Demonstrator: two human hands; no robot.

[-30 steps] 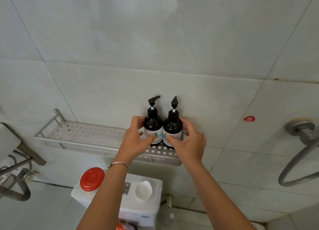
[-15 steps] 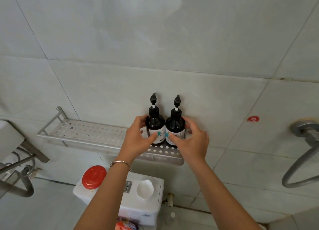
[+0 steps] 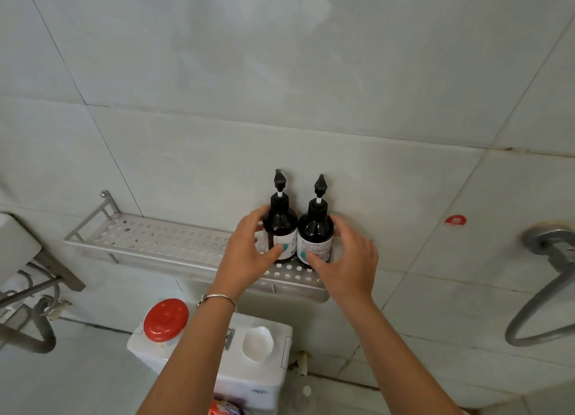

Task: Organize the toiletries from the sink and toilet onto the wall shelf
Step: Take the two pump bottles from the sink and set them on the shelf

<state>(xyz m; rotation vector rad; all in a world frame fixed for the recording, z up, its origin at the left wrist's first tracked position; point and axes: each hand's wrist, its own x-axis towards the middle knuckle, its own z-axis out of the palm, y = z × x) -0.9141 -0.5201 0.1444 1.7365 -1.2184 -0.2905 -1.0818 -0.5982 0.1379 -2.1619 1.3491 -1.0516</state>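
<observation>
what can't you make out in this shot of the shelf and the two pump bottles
- Head view: label text on the left bottle and right bottle is too small, and partly covered by the thumbs of the left hand and right hand.
- Orange packet on the toilet tank: cut off by the bottom edge and the left forearm.
- Sink: cut off by the left edge.
- Shelf right end: hidden behind both hands.

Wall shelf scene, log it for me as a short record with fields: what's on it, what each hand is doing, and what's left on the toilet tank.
shelf: perforated metal, wall-mounted
on shelf: two dark pump bottles, upright, right end
left hand: grips left bottle
right hand: grips right bottle
toilet tank: red lid, white cup
</observation>
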